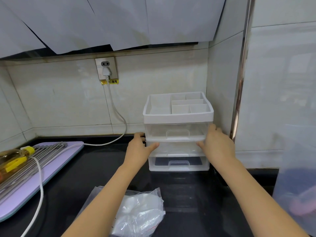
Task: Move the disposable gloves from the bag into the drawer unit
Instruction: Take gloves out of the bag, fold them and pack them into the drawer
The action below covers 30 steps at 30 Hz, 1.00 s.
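In the head view, a clear plastic drawer unit (177,132) with a white compartmented tray on top stands on the black countertop (188,194), at the far right, close to the tiled wall (68,100). The person's left hand (139,148) is pressed against the unit's left side, thumb laid across the front of the middle drawer and fingers wrapped around the side edge. The right hand (217,144) grips the unit's right side in the same way, thumb on the front of the middle drawer and fingers up along the edge, so the unit is grasped between both hands. All three drawers look pushed in. The clear plastic bag (136,212) with the whitish disposable gloves (138,205) inside lies flat on the countertop near the camera, between the two forearms and well apart from both hands, nearer than the drawer unit. At the left, a lilac board (25,194) carries a metal rack (34,159) and a yellow-capped bottle (13,159). A white cable (118,115) runs from the wall socket (106,69) down across the counter.
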Each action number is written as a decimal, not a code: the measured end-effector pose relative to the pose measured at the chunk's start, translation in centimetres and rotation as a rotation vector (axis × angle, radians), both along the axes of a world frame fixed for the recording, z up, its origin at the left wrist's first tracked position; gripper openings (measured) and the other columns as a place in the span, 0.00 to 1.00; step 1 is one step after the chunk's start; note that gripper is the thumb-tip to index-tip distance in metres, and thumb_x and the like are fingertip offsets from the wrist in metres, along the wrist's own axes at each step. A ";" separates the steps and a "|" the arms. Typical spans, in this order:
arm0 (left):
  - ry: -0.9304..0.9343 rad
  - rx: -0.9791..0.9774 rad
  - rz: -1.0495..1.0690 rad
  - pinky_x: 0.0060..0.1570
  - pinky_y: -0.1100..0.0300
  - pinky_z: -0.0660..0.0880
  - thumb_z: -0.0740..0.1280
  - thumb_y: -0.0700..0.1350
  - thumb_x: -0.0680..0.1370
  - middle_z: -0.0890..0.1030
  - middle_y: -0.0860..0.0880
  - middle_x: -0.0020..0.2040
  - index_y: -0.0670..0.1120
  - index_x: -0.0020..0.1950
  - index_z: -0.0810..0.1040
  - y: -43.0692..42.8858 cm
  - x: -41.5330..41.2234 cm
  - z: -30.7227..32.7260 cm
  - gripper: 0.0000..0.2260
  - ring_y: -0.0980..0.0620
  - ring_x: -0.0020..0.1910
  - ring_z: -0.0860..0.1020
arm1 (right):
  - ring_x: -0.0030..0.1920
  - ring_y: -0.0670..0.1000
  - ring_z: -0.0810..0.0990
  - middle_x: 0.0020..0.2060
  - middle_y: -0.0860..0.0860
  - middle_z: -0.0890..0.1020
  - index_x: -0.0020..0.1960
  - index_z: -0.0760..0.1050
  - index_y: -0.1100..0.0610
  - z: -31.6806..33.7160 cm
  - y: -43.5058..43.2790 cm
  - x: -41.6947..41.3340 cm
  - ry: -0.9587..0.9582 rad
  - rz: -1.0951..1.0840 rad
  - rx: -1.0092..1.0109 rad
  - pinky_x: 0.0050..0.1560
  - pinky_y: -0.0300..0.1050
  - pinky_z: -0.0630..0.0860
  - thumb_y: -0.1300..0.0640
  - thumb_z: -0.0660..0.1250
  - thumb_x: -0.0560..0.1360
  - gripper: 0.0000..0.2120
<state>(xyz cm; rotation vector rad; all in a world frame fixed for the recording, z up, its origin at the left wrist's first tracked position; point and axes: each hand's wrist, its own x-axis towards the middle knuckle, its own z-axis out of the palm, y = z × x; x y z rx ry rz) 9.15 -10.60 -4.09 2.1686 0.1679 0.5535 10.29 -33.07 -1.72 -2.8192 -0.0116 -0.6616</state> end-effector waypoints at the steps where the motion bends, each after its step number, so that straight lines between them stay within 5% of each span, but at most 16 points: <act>1: 0.007 -0.007 -0.024 0.56 0.57 0.75 0.74 0.49 0.73 0.77 0.46 0.63 0.43 0.68 0.69 0.0 0.1 -0.1 0.27 0.49 0.57 0.77 | 0.50 0.55 0.79 0.54 0.55 0.76 0.63 0.65 0.60 -0.2 0.0 0.1 -0.009 0.015 0.003 0.37 0.43 0.69 0.46 0.66 0.76 0.23; 9: 0.023 -0.027 0.003 0.50 0.61 0.73 0.72 0.49 0.74 0.79 0.47 0.57 0.43 0.63 0.72 -0.1 0.5 -0.5 0.21 0.53 0.51 0.76 | 0.46 0.54 0.79 0.49 0.54 0.79 0.56 0.71 0.60 -0.8 -0.7 0.8 -0.054 0.038 -0.004 0.36 0.43 0.68 0.52 0.63 0.79 0.12; 13: 0.039 -0.019 -0.011 0.50 0.63 0.71 0.70 0.45 0.76 0.79 0.46 0.58 0.42 0.64 0.73 0.3 0.3 -1.0 0.18 0.55 0.50 0.75 | 0.39 0.52 0.78 0.43 0.54 0.81 0.47 0.74 0.61 -1.1 -0.4 0.0 0.149 0.050 0.117 0.35 0.43 0.72 0.53 0.63 0.78 0.10; 18: 0.080 -0.033 -0.096 0.52 0.62 0.70 0.69 0.46 0.77 0.79 0.46 0.61 0.42 0.65 0.74 0.8 0.4 -1.4 0.18 0.56 0.51 0.74 | 0.39 0.53 0.82 0.52 0.62 0.80 0.59 0.74 0.65 -3.1 1.3 -1.9 0.771 0.232 1.197 0.34 0.40 0.80 0.57 0.67 0.77 0.14; 23: 0.064 -0.047 -0.118 0.55 0.60 0.72 0.69 0.47 0.77 0.79 0.46 0.60 0.43 0.65 0.75 1.1 0.4 -1.7 0.18 0.52 0.55 0.77 | 0.60 0.65 0.76 0.65 0.65 0.69 0.68 0.64 0.69 -5.8 2.8 -0.8 0.713 0.171 2.215 0.40 0.49 0.82 0.69 0.62 0.78 0.19; 26: 0.058 -0.047 -0.115 0.58 0.56 0.74 0.69 0.47 0.76 0.80 0.46 0.59 0.43 0.65 0.75 1.3 0.3 -1.8 0.18 0.50 0.57 0.77 | 0.60 0.63 0.77 0.67 0.68 0.67 0.68 0.63 0.70 -6.0 3.9 -0.7 0.718 0.117 2.327 0.46 0.50 0.81 0.68 0.60 0.79 0.18; 30: 0.062 -0.045 -0.115 0.59 0.55 0.74 0.69 0.48 0.76 0.80 0.46 0.59 0.43 0.65 0.75 1.2 0.3 -1.8 0.19 0.50 0.57 0.77 | 0.56 0.60 0.79 0.65 0.64 0.72 0.66 0.65 0.71 -6.2 5.2 -0.3 0.724 0.101 2.306 0.39 0.45 0.82 0.69 0.61 0.78 0.17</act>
